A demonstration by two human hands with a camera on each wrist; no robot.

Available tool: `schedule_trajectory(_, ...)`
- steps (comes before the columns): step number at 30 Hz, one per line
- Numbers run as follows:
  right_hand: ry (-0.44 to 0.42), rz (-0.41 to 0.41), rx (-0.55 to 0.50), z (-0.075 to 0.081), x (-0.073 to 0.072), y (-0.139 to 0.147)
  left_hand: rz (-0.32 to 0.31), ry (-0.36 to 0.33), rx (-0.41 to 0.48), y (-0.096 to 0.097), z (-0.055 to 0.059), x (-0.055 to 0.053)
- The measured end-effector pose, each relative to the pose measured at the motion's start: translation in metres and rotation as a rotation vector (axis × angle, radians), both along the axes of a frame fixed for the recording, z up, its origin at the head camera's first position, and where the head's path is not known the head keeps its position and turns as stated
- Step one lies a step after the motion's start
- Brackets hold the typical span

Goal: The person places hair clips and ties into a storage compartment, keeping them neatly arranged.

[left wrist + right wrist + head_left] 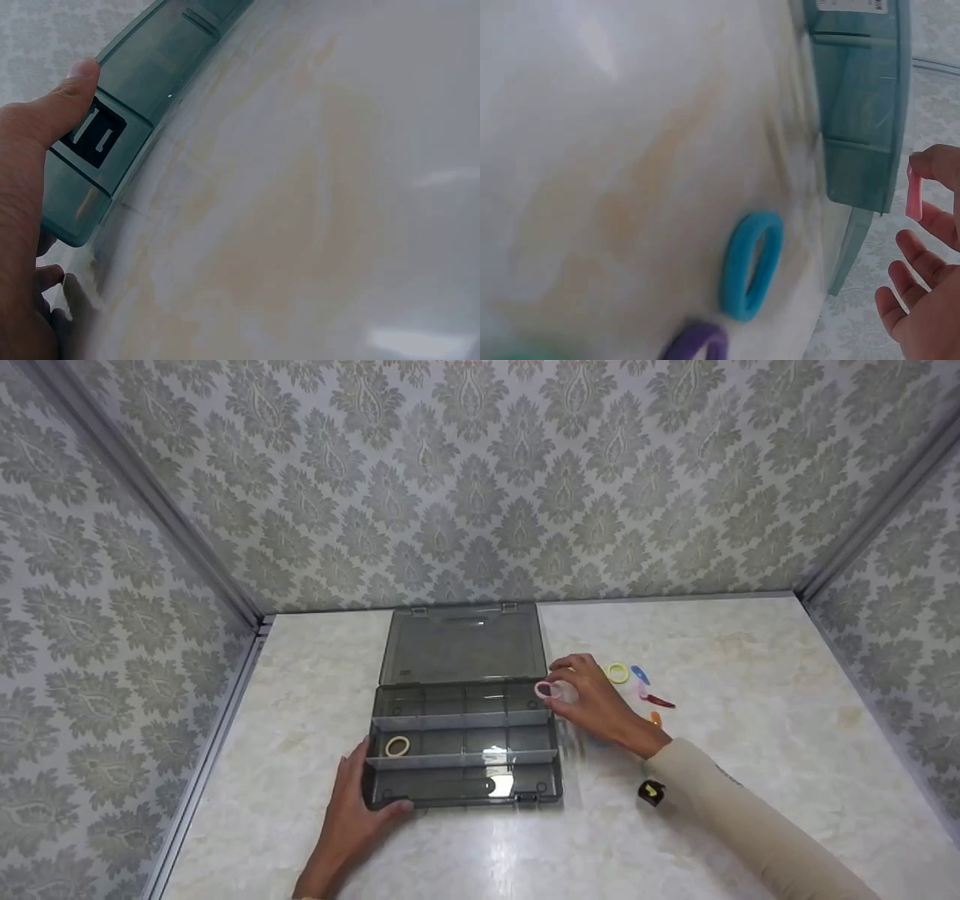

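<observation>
A grey see-through divided storage box [465, 761] lies on the table with its lid [465, 645] folded back. My left hand [352, 802] holds the box's front left corner, thumb along the front wall by the dark latch [96, 135] and fingers at the left side. Above the box's right edge, my right hand [596, 701] pinches a pink hair tie [547, 690] between thumb and fingertips; the other fingers are spread in the right wrist view. A cream hair tie [397, 746] lies at the left end of the middle row.
Right of the box lie a yellow hair tie [618, 673], a blue clip [640, 675], a dark red clip [660, 701], an orange piece [656, 718] and a black piece [651, 792]. The right wrist view shows blue [733, 285] and purple hair ties [694, 341]. Patterned walls enclose the table.
</observation>
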State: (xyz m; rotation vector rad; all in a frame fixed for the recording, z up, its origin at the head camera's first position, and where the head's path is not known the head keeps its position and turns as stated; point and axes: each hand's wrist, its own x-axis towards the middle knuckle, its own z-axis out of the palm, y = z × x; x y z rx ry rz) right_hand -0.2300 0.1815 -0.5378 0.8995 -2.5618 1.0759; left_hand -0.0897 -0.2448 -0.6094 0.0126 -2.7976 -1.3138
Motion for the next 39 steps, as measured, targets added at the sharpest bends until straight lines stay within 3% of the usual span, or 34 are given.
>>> schedule_trajectory(7, 0.083, 0.033, 0.004, 0.003, -0.002, -0.02, 0.022, -0.043, -0.011, 0.002, 0.003, -0.001)
schedule_trajectory(20, 0.049, 0.139, 0.106, 0.007, 0.006, -0.064, 0.021, -0.053, -0.022, 0.002, 0.004, -0.001)
schedule_trajectory(30, 0.12, 0.202, 0.172, 0.008, 0.009, -0.091, 0.018, -0.035, -0.023, 0.001, 0.003, 0.0)
schedule_trajectory(39, 0.127, 0.25, 0.226, 0.004, 0.013, -0.109, 0.013, -0.028, -0.009, 0.002, 0.002, 0.002)
